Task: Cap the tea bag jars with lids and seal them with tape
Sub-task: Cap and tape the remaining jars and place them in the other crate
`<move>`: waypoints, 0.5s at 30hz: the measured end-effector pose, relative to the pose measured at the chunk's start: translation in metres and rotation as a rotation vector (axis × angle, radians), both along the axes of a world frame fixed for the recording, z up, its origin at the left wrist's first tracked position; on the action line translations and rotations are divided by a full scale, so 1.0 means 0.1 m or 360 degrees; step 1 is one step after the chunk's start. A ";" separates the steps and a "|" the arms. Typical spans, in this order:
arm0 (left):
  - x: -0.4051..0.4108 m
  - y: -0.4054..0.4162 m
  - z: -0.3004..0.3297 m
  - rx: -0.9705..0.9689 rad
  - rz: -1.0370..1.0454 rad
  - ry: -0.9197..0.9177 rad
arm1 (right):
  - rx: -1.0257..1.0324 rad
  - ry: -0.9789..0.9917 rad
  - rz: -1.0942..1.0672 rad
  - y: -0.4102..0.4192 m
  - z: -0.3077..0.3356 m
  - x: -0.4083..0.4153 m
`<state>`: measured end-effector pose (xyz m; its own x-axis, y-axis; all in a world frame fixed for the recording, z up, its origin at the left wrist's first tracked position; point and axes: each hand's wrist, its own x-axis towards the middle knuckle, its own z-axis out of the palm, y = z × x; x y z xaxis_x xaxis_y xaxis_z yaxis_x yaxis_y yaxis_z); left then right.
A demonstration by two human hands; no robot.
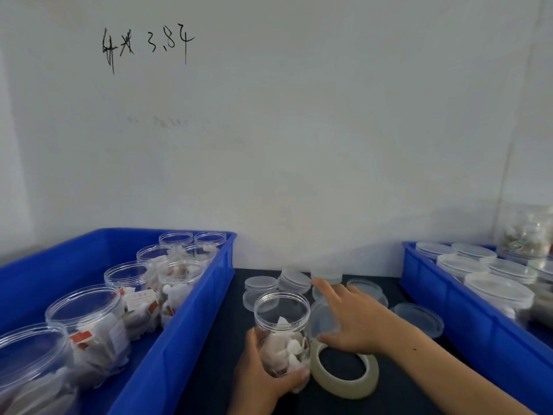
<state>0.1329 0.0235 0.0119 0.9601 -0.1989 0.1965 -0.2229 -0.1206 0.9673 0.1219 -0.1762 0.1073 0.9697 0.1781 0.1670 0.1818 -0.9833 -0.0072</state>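
At the lower centre of the frame, the left hand [263, 375] wraps its curled fingers around a clear, round plastic jar [282, 330], which stands upright and uncapped on a dark bench [221, 339]. Soft white tea bags [284, 348] with red-and-white paper tags fill its lower half.

The right hand [356, 319] reaches in from the lower right with fingers spread and relaxed, hovering over a loose pile of translucent, disc-shaped lids [291, 281] with ribbed rims, just behind the jar. Whether the fingertips touch a lid cannot be told.

A wide ring of glossy, pale tape [344, 375] lies flat on the bench, just right of the jar and under the right wrist.

In the lower left, a smooth blue plastic bin [185, 319] holds two rows of open jars [89, 319] filled with tea bags. At the right edge, a second blue bin [466, 313] holds capped jars [496, 290] with frosted flat tops.

Behind everything is a pale, matte wall [299, 115] with dark handwritten marks [146, 43] at the upper left.
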 end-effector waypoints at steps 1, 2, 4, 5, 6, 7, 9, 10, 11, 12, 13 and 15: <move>-0.01 0.00 0.00 -0.0002 -0.0003 -0.0009 | -0.0012 -0.0040 0.0050 0.01 0.06 -0.05; -0.01 0.00 0.00 -0.0014 -0.0008 -0.0023 | -0.0025 -0.0085 0.0096 0.03 0.11 -0.09; -0.03 0.00 0.00 -0.0052 -0.0021 -0.0059 | -0.0048 -0.0178 0.0178 0.04 0.20 -0.14; -0.03 0.00 -0.01 -0.0063 -0.0030 -0.0080 | -0.0030 -0.0202 0.0214 0.04 0.24 -0.16; -0.03 0.00 -0.01 -0.0072 -0.0037 -0.0102 | 0.0035 -0.0195 0.0248 0.03 0.27 -0.17; -0.03 -0.01 -0.01 -0.0079 -0.0040 -0.0121 | 0.0133 -0.0177 0.0278 0.02 0.29 -0.18; -0.05 0.00 0.00 -0.0082 -0.0037 -0.0152 | 0.0375 -0.0163 0.0348 0.00 0.31 -0.20; -0.05 -0.01 0.00 -0.0065 -0.0032 -0.0168 | 0.0547 -0.0147 0.0391 0.01 0.31 -0.21; -0.06 -0.01 0.01 -0.0034 -0.0023 -0.0189 | 0.0757 -0.0121 0.0435 0.03 0.30 -0.22; -0.07 -0.01 0.01 0.0004 -0.0008 -0.0210 | 0.0952 -0.0093 0.0469 0.07 0.28 -0.23; -0.08 -0.02 0.01 0.0043 0.0011 -0.0230 | 0.1079 -0.0077 0.0490 0.12 0.25 -0.23; -0.09 -0.02 0.04 0.0112 0.0038 -0.0254 | 0.1095 -0.0079 0.0498 0.22 0.17 -0.23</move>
<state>0.1242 0.0214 0.0155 0.9225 -0.1949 0.3332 -0.3692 -0.1941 0.9088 0.0989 -0.1540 0.1244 0.8795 0.2836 0.3822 0.4679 -0.6623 -0.5852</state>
